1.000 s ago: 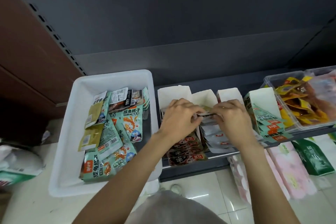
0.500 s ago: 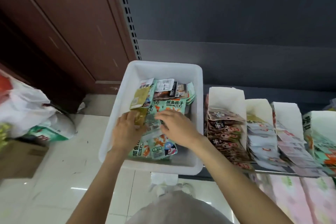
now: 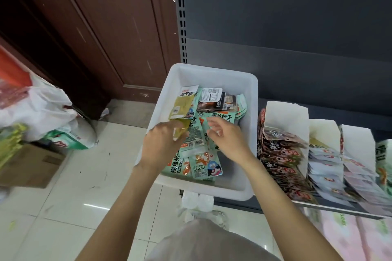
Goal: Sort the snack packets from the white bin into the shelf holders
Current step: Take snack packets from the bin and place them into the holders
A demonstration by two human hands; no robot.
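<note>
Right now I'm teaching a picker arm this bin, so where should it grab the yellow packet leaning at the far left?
Probably its top sealed edge. The yellow packet leans against the white bin wall, upper edge raised and free. Coming from above and pinching across that flat seam looks easiest; its lower end is tucked among the green packets by the left hand.

left hand (image 3: 162, 146) covering part of a yellow packet (image 3: 182, 128), grip unclear, rightmost shelf holder (image 3: 384, 155) cut by frame edge, small packet print blurred
</note>
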